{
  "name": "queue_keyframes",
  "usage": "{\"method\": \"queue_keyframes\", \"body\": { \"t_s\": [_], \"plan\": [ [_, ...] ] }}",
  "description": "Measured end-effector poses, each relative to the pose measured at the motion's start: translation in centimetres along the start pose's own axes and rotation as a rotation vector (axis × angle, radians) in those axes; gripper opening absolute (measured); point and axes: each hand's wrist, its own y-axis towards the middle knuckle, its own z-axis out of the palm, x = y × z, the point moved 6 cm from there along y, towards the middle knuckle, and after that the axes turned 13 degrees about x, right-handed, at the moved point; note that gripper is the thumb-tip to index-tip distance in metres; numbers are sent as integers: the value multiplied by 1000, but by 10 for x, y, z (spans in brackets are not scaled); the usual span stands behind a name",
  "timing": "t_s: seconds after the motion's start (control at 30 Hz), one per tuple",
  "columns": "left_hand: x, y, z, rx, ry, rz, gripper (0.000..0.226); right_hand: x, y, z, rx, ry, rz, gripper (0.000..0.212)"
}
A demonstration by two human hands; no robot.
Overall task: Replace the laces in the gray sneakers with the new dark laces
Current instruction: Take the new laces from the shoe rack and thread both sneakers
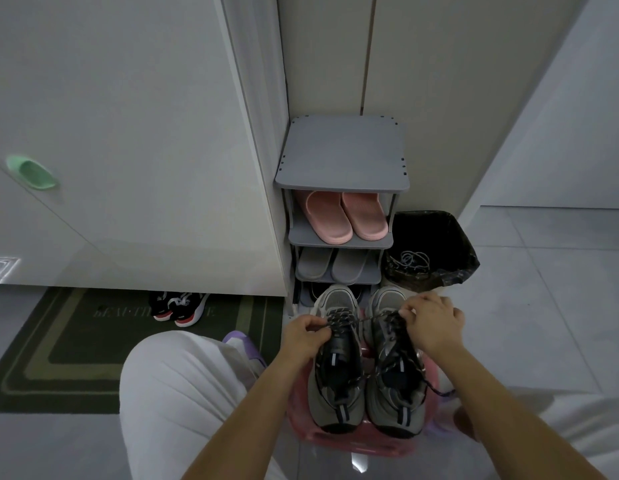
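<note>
Both grips are closed on one dark lace (367, 319): it is pinched by the left grip (306, 332) over the left sneaker (335, 375) and by the right grip (434, 323) above the right sneaker (393, 375). The lace is drawn taut between the two grips, across the gap between the sneakers. Dark lacing is seen in the eyelets of both sneakers, and a loose end is trailed off the right sneaker's outer side. The sneakers are set side by side, toes away, on a pink stool (297, 410) between the knees. Just behind, a gray rack (342, 150) is stood in the corner; pink slippers (346, 216) are kept on its second shelf, gray slippers (332, 268) on the shelf below. Beside the rack, a bin (453, 244) lined in black is placed; pale laces (410, 261) are coiled inside.
</note>
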Motion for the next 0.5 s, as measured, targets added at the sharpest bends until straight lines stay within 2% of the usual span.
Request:
{"method": "queue_keyframes", "body": {
  "t_s": [0.5],
  "plan": [
    [-8, 0, 0, 44, 156, 41, 28, -5, -3, -6, -127, 152, 54, 25]
  ]
}}
